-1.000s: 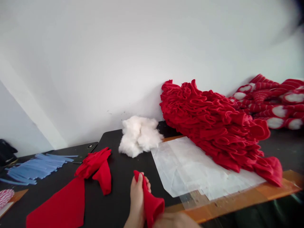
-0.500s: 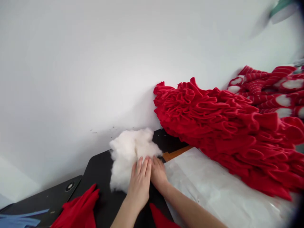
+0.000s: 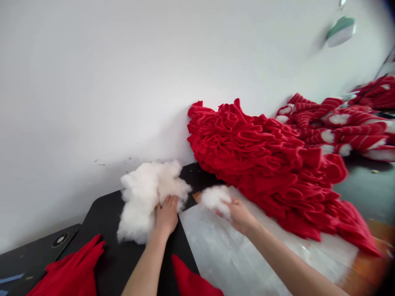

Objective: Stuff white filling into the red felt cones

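A big fluffy heap of white fibre stuffing (image 3: 140, 201) lies on the black table against the wall. My left hand (image 3: 167, 216) presses into its right side, fingers together and curled into the fluff, their tips partly hidden. To the right, above a pale plastic sheet, my right hand (image 3: 240, 216) is closed on a tuft of stuffing (image 3: 215, 199), pinched between thumb and fingers. The tuft is apart from the heap. Nearest my forearms lies a pointed red fabric piece (image 3: 191, 277).
A long pile of red fabric pieces (image 3: 262, 164) lies along the wall beside the plastic sheet (image 3: 219, 242). Striped red tubes (image 3: 333, 123) with white stuffing showing at their ends lie farther right. More red cloth (image 3: 77, 271) rests at front left on the black table (image 3: 108, 213).
My right hand has moved right, away from the heap, with a tuft of stuffing in it. My left hand stays on the heap. The view has swung to the right.
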`<state>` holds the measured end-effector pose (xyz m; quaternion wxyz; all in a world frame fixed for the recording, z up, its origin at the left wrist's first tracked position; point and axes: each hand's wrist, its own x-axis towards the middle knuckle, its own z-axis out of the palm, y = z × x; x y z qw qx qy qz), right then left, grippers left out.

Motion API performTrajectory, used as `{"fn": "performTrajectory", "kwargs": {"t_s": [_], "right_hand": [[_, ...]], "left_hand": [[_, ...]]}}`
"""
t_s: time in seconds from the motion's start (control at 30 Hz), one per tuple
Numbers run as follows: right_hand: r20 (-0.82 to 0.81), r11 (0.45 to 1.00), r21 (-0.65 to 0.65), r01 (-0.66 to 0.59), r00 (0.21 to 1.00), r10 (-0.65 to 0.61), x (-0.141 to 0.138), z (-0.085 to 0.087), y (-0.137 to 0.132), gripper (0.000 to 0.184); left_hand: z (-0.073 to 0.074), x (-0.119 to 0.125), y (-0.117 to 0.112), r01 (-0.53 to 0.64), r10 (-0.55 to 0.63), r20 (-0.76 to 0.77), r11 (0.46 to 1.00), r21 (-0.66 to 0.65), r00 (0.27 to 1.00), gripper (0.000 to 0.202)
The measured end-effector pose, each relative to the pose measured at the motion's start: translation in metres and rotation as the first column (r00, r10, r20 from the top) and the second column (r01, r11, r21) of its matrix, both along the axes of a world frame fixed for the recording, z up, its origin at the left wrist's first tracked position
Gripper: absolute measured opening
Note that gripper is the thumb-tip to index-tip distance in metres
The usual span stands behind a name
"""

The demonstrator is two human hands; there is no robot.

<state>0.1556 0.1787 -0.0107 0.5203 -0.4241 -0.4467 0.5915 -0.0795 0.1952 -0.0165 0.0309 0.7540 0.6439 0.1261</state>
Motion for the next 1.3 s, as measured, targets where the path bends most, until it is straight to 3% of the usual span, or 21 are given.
{"fn": "performTrajectory", "kwargs": {"t_s": [0.13,0.23,0.27,0.3,0.37,0.4,0.47,0.53,0.67,0.8,0.9,1.07,1.2,1.3], "right_hand": [[-0.144,0.992,-0.129,0.015,0.989,-0.034,0.059,0.007,-0.039,0.030],[-0.332,0.987,-0.157,-0.042,0.943,-0.012,0.065,0.007,-0.066,0.030],[-0.376,0.988,-0.140,-0.061,0.927,0.004,0.060,0.007,-0.074,0.030],[-0.398,0.989,-0.119,-0.084,0.917,0.030,0.053,0.009,-0.082,0.030],[-0.407,0.983,-0.091,-0.157,0.907,0.107,0.037,0.016,-0.097,0.032],[-0.402,0.977,-0.084,-0.198,0.903,0.149,0.030,0.020,-0.105,0.035],[-0.366,0.966,-0.084,-0.244,0.909,0.198,0.023,0.027,-0.120,0.042],[-0.307,0.969,-0.093,-0.227,0.933,0.189,0.023,0.030,-0.131,0.043],[-0.244,0.987,-0.099,-0.129,0.965,0.101,0.030,0.023,-0.140,0.028],[-0.247,0.993,-0.061,-0.103,0.965,0.085,0.025,0.014,-0.140,0.025],[-0.208,0.993,-0.043,-0.113,0.973,0.101,0.021,0.007,-0.135,0.027],[-0.156,0.995,-0.052,-0.081,0.985,0.072,0.035,-0.005,-0.128,0.045],[-0.063,0.991,0.000,-0.132,0.989,0.132,0.044,0.002,-0.131,0.078],[-0.064,0.985,0.076,-0.155,0.985,0.160,0.034,0.012,-0.130,0.079]], "left_hand": [[0.028,0.015,-0.022,0.024,-0.024,0.002,0.995,0.101,1.000,0.076],[0.047,0.051,-0.058,-0.001,-0.071,0.264,0.964,0.264,0.962,0.060],[0.050,0.066,-0.072,0.006,-0.119,0.427,0.966,0.257,0.896,0.054],[0.052,0.081,-0.087,0.036,-0.156,0.600,0.978,0.207,0.784,0.050],[0.051,0.108,-0.113,0.072,-0.105,0.878,0.994,0.080,0.467,0.043],[0.049,0.119,-0.123,0.058,-0.079,0.935,0.996,0.063,0.345,0.038],[0.045,0.130,-0.139,0.016,-0.049,0.964,0.999,0.047,0.262,0.035],[0.043,0.131,-0.150,-0.026,-0.022,0.962,0.999,0.031,0.272,0.031],[0.042,0.121,-0.162,-0.081,0.060,0.966,0.996,-0.040,0.253,0.018],[0.042,0.127,-0.166,-0.019,0.121,0.972,0.993,-0.120,0.202,0.028],[0.038,0.133,-0.158,-0.025,0.137,0.968,0.991,-0.135,0.210,0.023],[0.031,0.120,-0.133,-0.142,0.223,0.947,0.971,-0.194,0.232,0.016],[0.032,0.117,-0.125,-0.061,0.251,0.929,0.968,-0.244,0.272,0.021],[0.041,0.128,-0.127,0.044,0.229,0.923,0.966,-0.254,0.309,0.031]]}}
